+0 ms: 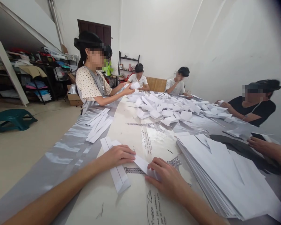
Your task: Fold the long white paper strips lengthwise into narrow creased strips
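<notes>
A narrow folded paper strip point(141, 163) lies slantwise on the printed table cover between my hands. My left hand point(119, 155) has its fingers together and pressed on the strip's far left end. Curled round its near right end are the fingers of my right hand point(165, 175), which partly hide it. Under my left hand and wrist lies another folded paper strip point(119, 178), its lower end sticking out towards me. Further left, several folded strips point(99, 126) rest on the grey cloth.
To the right stands a thick stack of white paper sheets point(215, 168). A heap of folded papers point(164, 107) spreads over the table's far part. Co-workers sit or stand around the table; one hand point(263, 147) at the right edge is near a phone. A green stool point(15, 118) stands left.
</notes>
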Demonstrator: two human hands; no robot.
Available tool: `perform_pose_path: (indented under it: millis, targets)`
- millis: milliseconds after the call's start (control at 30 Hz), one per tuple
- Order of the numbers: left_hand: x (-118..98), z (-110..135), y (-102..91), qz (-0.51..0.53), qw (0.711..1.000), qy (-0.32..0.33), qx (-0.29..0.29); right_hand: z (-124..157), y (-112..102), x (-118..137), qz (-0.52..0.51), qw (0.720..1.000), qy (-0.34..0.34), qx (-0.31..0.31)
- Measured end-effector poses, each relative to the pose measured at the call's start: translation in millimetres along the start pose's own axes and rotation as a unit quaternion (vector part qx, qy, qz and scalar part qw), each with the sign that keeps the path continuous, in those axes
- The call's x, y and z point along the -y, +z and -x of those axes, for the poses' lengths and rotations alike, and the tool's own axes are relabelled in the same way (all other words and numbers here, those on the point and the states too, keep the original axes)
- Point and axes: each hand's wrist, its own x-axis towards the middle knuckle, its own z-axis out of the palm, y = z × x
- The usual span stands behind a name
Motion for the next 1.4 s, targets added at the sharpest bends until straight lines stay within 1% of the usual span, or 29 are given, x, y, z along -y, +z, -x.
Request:
perform_pose_path:
  millis: [133, 233, 333, 400, 500, 567, 667, 767, 833, 900, 1000, 1033, 1100, 1167, 1200, 1267, 1400]
  targets:
    - [1.0, -2.7, 0.3, 0.025, 0.999, -0.031, -0.003, -4.1, -1.3, -2.5, -0.080, 0.996, 0.034, -0.005]
    - [-0.1, -4.6, -0.2, 0.038, 0.997, -0.065, -0.013, -6.9, -3.0, -6.4, -0.110, 0.992, 0.059, -0.008]
    - [-3.4, -7.3, 1.0, 0.011, 0.996, -0.088, -0.023, -8.2, -3.7, -8.9, -0.129, 0.987, 0.091, -0.007]
    - [-6.1, -9.7, 3.4, -0.041, 0.995, -0.087, -0.030, -8.4, -3.2, -8.7, -0.146, 0.983, 0.109, -0.005]
    - [-9.5, -13.0, 8.6, -0.135, 0.988, -0.063, -0.049, -8.5, -0.7, -7.0, -0.174, 0.976, 0.132, -0.012]
    - [-10.7, -14.5, 11.9, -0.179, 0.981, -0.049, -0.055, -8.7, 1.6, -6.5, -0.180, 0.973, 0.140, -0.022]
    - [-11.2, -16.5, 14.5, -0.190, 0.979, -0.051, -0.044, -9.5, 4.1, -7.8, -0.169, 0.975, 0.141, -0.028]
    - [-11.2, -18.9, 14.1, -0.158, 0.984, -0.069, -0.035, -10.1, 4.4, -9.8, -0.159, 0.977, 0.138, -0.027]
    - [-11.2, -20.5, 12.9, -0.131, 0.988, -0.079, -0.036, -9.3, 4.1, -9.6, -0.144, 0.981, 0.128, -0.029]
    - [-10.7, -21.8, 11.5, -0.100, 0.991, -0.085, -0.041, -7.4, 4.9, -7.0, -0.107, 0.987, 0.113, -0.031]
    - [-8.6, -22.8, 9.8, -0.039, 0.994, -0.096, -0.046, -4.3, 9.9, -0.3, 0.011, 0.996, 0.073, -0.054]
    - [-7.6, -23.0, 9.4, -0.019, 0.994, -0.101, -0.046, -3.9, 12.7, 1.8, 0.056, 0.995, 0.043, -0.069]
    - [-5.3, -23.2, 9.3, 0.010, 0.993, -0.111, -0.045, -4.2, 19.2, 4.7, 0.119, 0.987, -0.046, -0.093]
    - [-3.2, -23.2, 10.0, 0.023, 0.992, -0.115, -0.048, -5.4, 25.4, 5.6, 0.137, 0.978, -0.127, -0.088]
    - [-2.2, -23.2, 10.6, 0.026, 0.992, -0.116, -0.050, -5.8, 27.8, 5.6, 0.137, 0.976, -0.149, -0.078]
    - [-0.8, -22.9, 11.7, 0.032, 0.991, -0.117, -0.054, -5.5, 30.7, 5.6, 0.133, 0.977, -0.158, -0.054]
    - [0.1, -21.7, 12.5, 0.051, 0.989, -0.129, -0.058, -1.2, 31.9, 7.9, 0.129, 0.982, -0.131, -0.031]
